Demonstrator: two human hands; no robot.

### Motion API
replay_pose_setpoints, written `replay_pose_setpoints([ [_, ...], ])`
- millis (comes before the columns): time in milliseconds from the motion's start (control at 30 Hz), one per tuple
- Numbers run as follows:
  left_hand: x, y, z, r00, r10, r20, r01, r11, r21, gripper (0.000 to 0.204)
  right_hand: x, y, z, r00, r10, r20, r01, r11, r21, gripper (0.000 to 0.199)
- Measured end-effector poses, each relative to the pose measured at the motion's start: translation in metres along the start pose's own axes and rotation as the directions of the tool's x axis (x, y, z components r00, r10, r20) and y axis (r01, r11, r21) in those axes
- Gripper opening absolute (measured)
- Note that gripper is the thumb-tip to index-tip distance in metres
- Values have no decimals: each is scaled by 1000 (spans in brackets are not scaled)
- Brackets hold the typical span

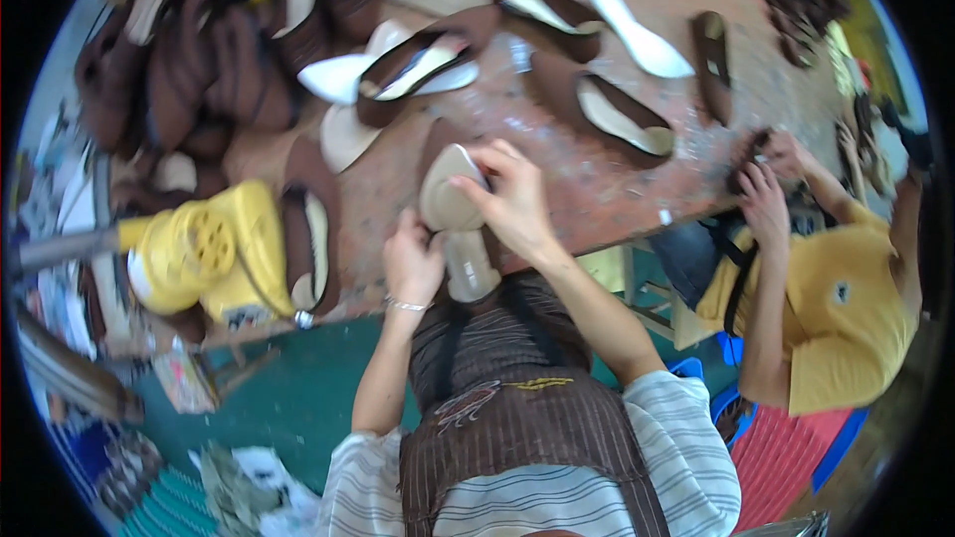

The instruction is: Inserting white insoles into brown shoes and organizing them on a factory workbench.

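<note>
Where the striped apron ends at the table edge, I see my left hand closed around the heel end of a smooth beige shoe last, while my right hand clamps its rounded toe from above. Left sits one yellow heat gun. Beyond, three brown uppers with pale insoles lie on the worn wooden table.
</note>
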State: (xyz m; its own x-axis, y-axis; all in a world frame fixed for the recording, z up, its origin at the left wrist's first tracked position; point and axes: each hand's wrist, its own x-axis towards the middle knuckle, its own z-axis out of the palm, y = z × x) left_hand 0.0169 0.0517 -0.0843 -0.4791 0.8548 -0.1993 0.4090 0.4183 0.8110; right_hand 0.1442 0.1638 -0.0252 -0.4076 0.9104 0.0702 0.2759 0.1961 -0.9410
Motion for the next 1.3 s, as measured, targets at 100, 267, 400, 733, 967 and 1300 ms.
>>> replay_pose_setpoints([
  [100,-14,8,-3,992,-112,-58,109,993,-50,38,-29,-21,-7,982,-177,70,181,982,-54,14],
  [267,-70,-4,-3,922,329,-203,-381,866,-324,97,-88,-19,-8,856,-222,466,348,915,-203,26],
  [400,-89,-14,8,868,495,36,-474,849,-236,116,-111,-4,10,909,-211,359,338,878,-340,54],
  [733,-81,-39,53,789,550,-274,-523,835,172,104,-113,23,40,939,-106,327,290,757,-586,58],
  [967,-85,-34,54,847,449,-285,-433,893,121,120,-81,15,28,890,-182,418,394,768,-505,49],
  [1300,-83,-43,58,772,569,-283,-510,820,259,121,-95,22,38,899,-161,408,403,670,-624,43],
])
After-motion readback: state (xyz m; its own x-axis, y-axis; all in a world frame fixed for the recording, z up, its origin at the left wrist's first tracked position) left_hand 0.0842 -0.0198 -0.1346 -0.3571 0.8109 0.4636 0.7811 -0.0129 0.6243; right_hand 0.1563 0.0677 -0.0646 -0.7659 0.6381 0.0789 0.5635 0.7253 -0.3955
